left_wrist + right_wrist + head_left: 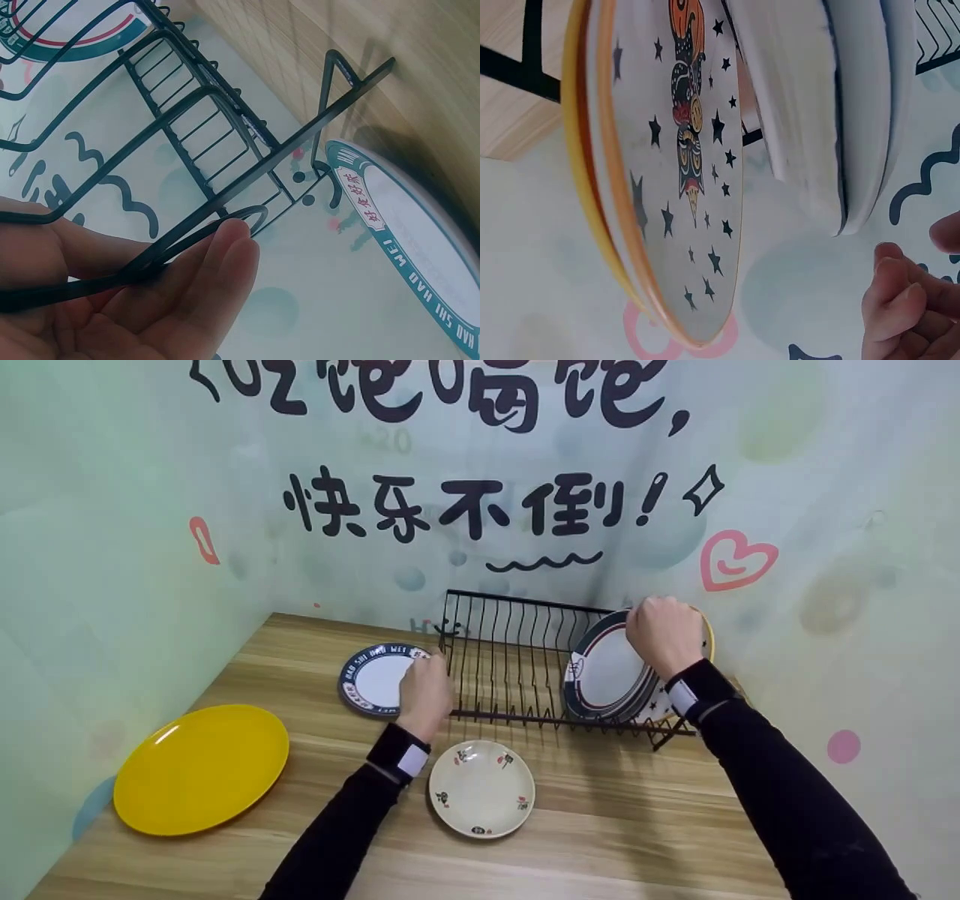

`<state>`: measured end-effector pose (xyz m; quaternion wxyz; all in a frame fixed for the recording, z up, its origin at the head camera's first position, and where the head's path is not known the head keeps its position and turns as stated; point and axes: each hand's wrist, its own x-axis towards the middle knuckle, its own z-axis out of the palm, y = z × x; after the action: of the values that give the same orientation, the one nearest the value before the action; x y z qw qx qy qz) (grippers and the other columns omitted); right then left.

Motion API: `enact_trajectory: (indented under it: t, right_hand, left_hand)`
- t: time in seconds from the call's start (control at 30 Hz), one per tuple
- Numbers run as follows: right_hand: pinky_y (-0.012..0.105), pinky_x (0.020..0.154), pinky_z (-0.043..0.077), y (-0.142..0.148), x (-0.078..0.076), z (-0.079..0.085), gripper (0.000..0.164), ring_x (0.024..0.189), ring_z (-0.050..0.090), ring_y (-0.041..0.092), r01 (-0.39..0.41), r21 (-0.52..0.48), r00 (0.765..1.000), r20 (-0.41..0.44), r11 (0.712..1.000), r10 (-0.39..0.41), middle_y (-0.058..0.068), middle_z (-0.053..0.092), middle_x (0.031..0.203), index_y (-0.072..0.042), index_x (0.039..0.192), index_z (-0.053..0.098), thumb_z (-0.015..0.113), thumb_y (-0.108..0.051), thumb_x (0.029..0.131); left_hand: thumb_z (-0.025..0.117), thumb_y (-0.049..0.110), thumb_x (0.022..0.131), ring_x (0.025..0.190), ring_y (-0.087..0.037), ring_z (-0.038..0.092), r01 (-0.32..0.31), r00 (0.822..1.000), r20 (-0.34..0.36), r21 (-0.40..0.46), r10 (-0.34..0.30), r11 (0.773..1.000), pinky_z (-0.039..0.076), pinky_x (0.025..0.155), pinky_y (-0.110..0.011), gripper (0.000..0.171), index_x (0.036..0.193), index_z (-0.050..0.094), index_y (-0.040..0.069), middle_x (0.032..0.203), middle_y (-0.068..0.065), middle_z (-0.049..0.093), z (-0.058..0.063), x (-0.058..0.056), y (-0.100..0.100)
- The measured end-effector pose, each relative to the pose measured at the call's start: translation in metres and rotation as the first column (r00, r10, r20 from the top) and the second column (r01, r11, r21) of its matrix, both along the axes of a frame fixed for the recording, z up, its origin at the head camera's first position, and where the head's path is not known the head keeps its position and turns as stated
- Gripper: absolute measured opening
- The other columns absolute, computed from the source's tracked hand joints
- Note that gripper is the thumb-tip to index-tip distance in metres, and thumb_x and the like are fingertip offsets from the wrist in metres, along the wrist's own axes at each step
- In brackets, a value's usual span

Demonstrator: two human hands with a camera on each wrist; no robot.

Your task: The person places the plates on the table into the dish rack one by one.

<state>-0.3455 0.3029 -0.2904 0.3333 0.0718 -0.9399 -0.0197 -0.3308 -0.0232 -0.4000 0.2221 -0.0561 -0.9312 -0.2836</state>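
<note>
My left hand (pixel 427 695) grips the left end of a black wire dish rack (pixel 523 718), with fingers and thumb around its frame in the left wrist view. At the rack's right end, my right hand (pixel 665 635) is above several upright plates. The right wrist view shows its fingers (pixel 894 300) loosely curled and the thumb apart, with nothing between them. The front plate (pixel 609 675) is white with a dark blue rim. Behind it stands a yellow-edged plate (pixel 697 255) with black stars and a cat picture. The hand hides part of their rims.
A blue-rimmed plate (pixel 375 681) with lettering lies beside the rack's left end, partly behind my left hand. A small cream plate (pixel 482 789) lies in front of the rack. The yellow oval plate (pixel 202 769) is at the left. A printed backdrop (pixel 360 570) rises behind the wooden tabletop (pixel 600 840).
</note>
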Motion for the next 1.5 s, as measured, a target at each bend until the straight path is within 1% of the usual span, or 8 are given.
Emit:
enact_trajectory:
  t: [0.23, 0.47, 0.63, 0.83, 1.0, 1.17, 1.23, 1.5]
  right_hand:
    - [0.034, 0.036, 0.029, 0.011, 0.011, 0.005, 0.040, 0.041, 0.037, 0.024, -0.037, -0.055, 0.999, 0.007, 0.998, 0.037, 0.003, 0.030, 0.049, -0.008, 0.053, 0.039, 0.046, -0.010, 0.093]
    - [0.031, 0.035, 0.026, 0.047, 0.035, 0.006, 0.042, 0.040, 0.032, 0.017, 0.048, -0.235, 0.998, 0.046, 0.971, -0.038, 0.000, 0.034, 0.046, -0.011, 0.053, 0.039, 0.043, -0.013, 0.094]
    - [0.030, 0.036, 0.031, 0.083, 0.057, -0.017, 0.039, 0.040, 0.037, 0.016, 0.163, -0.363, 0.981, 0.163, 0.917, -0.110, 0.001, 0.040, 0.049, -0.009, 0.059, 0.042, 0.041, -0.015, 0.097]
    - [0.032, 0.039, 0.035, 0.108, 0.080, -0.059, 0.041, 0.045, 0.041, 0.020, 0.264, -0.415, 0.941, 0.308, 0.871, -0.138, 0.004, 0.043, 0.054, -0.008, 0.064, 0.044, 0.034, -0.023, 0.101]
    - [0.034, 0.043, 0.037, 0.105, 0.085, -0.084, 0.052, 0.046, 0.048, 0.022, 0.207, -0.484, 0.934, 0.355, 0.850, -0.026, 0.006, 0.053, 0.055, -0.010, 0.061, 0.046, 0.028, -0.032, 0.105]
    - [0.029, 0.040, 0.039, 0.094, 0.079, -0.100, 0.052, 0.045, 0.054, 0.018, 0.128, -0.636, 0.941, 0.321, 0.761, 0.110, 0.012, 0.061, 0.056, -0.005, 0.059, 0.054, 0.033, -0.020, 0.104]
    - [0.027, 0.039, 0.037, 0.092, 0.078, -0.104, 0.049, 0.044, 0.051, 0.017, 0.109, -0.664, 0.944, 0.302, 0.740, 0.132, 0.011, 0.059, 0.055, -0.002, 0.062, 0.055, 0.034, -0.015, 0.104]
    - [0.028, 0.042, 0.031, 0.090, 0.074, -0.111, 0.045, 0.045, 0.038, 0.016, 0.088, -0.662, 0.962, 0.249, 0.744, 0.108, -0.001, 0.041, 0.051, -0.009, 0.057, 0.045, 0.040, -0.008, 0.102]
  left_hand:
    - [0.059, -0.004, 0.086, 0.079, -0.037, 0.066, -0.008, 1.000, -0.021, -0.008, 0.008, 1.000, 0.056, 0.065, -0.046, 0.014, 0.098, 0.066, -0.007, 0.088, -0.025, 0.066, -0.001, 0.002, 0.000]
    - [0.058, -0.005, 0.087, 0.080, -0.037, 0.065, -0.006, 1.000, -0.005, -0.002, 0.006, 1.000, 0.055, 0.065, -0.045, 0.012, 0.093, 0.067, -0.006, 0.088, -0.024, 0.066, 0.000, 0.002, 0.001]
    - [0.058, -0.003, 0.088, 0.081, -0.035, 0.065, -0.006, 1.000, 0.005, -0.005, 0.006, 1.000, 0.055, 0.067, -0.044, 0.011, 0.094, 0.067, -0.006, 0.090, -0.023, 0.066, -0.001, 0.001, 0.002]
    - [0.059, -0.001, 0.088, 0.081, -0.035, 0.065, 0.004, 1.000, 0.001, -0.006, -0.004, 1.000, 0.055, 0.067, -0.044, 0.013, 0.097, 0.067, -0.006, 0.090, -0.023, 0.066, -0.002, 0.000, 0.002]
    - [0.061, -0.001, 0.087, 0.079, -0.035, 0.065, 0.003, 1.000, -0.014, 0.006, -0.003, 1.000, 0.056, 0.064, -0.045, 0.009, 0.092, 0.067, -0.005, 0.088, -0.023, 0.065, -0.002, 0.001, 0.001]
    - [0.063, 0.000, 0.086, 0.077, -0.036, 0.066, -0.005, 0.999, -0.034, -0.014, 0.004, 1.000, 0.056, 0.062, -0.045, 0.010, 0.092, 0.067, -0.006, 0.087, -0.024, 0.066, -0.002, 0.000, 0.000]
    - [0.063, 0.000, 0.086, 0.078, -0.037, 0.066, -0.008, 0.999, -0.041, -0.021, 0.007, 1.000, 0.056, 0.062, -0.046, 0.013, 0.096, 0.067, -0.007, 0.088, -0.025, 0.065, -0.002, 0.000, 0.000]
    - [0.060, -0.002, 0.087, 0.079, -0.037, 0.066, -0.013, 1.000, -0.027, -0.009, 0.013, 1.000, 0.056, 0.064, -0.046, 0.015, 0.099, 0.067, -0.008, 0.088, -0.025, 0.065, -0.001, 0.000, 0.001]
